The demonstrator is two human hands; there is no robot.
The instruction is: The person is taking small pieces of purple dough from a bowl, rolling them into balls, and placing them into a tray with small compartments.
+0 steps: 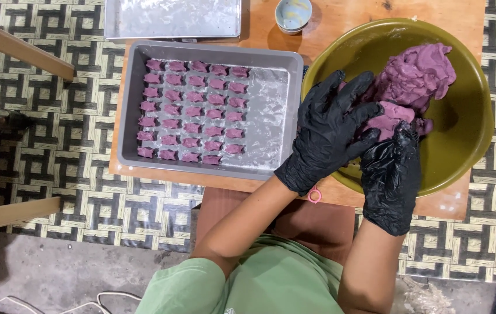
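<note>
A big lump of purple dough lies in an olive-green bowl at the right of a low wooden table. Both my hands wear black gloves. My left hand rests over the bowl's near-left rim, fingers spread, touching the dough. Beside it, my right hand pinches a smaller piece of purple dough at the lump's lower edge. A grey tray at the left holds several rows of small shaped purple dough pieces.
A second metal tray covered with clear film and a small round cup stand at the table's far side. A pink ring lies by the near edge. Woven patterned matting covers the floor; wooden beams lie left.
</note>
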